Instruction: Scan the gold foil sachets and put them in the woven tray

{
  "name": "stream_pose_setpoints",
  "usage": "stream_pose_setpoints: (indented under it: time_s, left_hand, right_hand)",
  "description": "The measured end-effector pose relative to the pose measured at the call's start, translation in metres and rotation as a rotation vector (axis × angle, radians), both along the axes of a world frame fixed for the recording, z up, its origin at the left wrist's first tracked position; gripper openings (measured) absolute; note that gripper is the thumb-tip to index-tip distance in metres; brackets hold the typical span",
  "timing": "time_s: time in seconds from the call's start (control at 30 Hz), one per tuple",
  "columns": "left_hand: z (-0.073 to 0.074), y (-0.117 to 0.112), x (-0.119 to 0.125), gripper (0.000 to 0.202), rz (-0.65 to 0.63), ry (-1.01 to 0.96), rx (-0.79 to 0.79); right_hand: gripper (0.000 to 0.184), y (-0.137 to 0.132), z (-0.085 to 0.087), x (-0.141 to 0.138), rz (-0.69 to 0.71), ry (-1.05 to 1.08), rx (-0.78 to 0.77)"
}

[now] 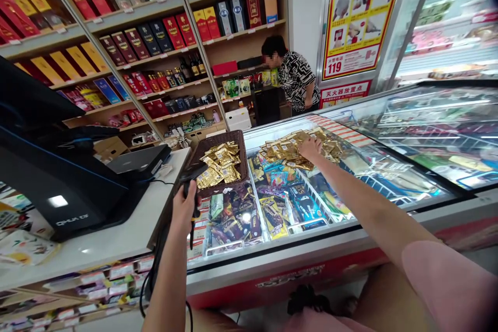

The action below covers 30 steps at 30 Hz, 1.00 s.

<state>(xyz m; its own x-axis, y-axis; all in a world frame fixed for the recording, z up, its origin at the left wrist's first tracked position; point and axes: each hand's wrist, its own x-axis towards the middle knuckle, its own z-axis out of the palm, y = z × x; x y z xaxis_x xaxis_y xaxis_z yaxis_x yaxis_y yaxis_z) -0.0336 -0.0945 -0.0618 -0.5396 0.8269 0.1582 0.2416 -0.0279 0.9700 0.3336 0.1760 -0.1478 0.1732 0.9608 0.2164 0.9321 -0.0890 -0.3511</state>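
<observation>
My left hand [184,208] is closed round the grip of a black barcode scanner [192,174], whose head points toward a brown wicker basket [243,158] of gold foil packets [218,165]. My right hand [310,148] reaches out over the glass freezer lid [389,176] and rests on a loose pile of gold packets [290,149], fingers curled down into them. Whether it grips one is hidden.
A black till screen [58,176] stands on the white counter [116,238] at left. The chest freezer [295,270] holds wrapped ice creams. A person in a patterned top [296,83] bends by the liquor shelves [148,36] behind. A scanner cable [155,264] hangs down.
</observation>
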Motion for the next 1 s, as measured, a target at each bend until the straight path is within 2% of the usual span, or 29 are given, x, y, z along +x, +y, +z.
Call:
stream_pose_setpoints:
  time_s: [0.13, 0.27, 0.4, 0.5, 0.63, 0.83, 1.0]
  left_hand:
    - [-0.012, 0.008, 0.034, 0.047, -0.171, 0.1, -0.039]
    - [-0.021, 0.017, 0.058, 0.041, -0.301, 0.177, -0.068]
    - [-0.011, 0.036, 0.078, 0.041, -0.36, 0.18, 0.002]
    - [0.0, 0.053, 0.091, 0.044, -0.364, 0.103, 0.074]
    - [0.004, 0.064, 0.097, 0.046, -0.373, 0.083, 0.089]
    - [-0.01, 0.058, 0.089, 0.042, -0.361, 0.139, 0.082]
    - [-0.014, 0.054, 0.087, 0.041, -0.388, 0.171, 0.083]
  right_hand:
    - [0.042, 0.003, 0.005, 0.007, -0.015, 0.034, 0.11]
    - [0.037, -0.008, 0.024, -0.006, 0.081, 0.249, 0.111]
    - [0.038, -0.034, 0.051, -0.034, 0.28, 0.691, -0.094]
    - [0.052, -0.055, 0.07, -0.057, 0.398, 0.889, -0.192]
    - [0.06, -0.077, 0.086, -0.076, 0.467, 0.92, -0.227]
    - [0.042, -0.088, 0.088, -0.085, 0.578, 0.957, -0.282]
    - [0.033, -0.09, 0.086, -0.084, 0.611, 0.94, -0.258]
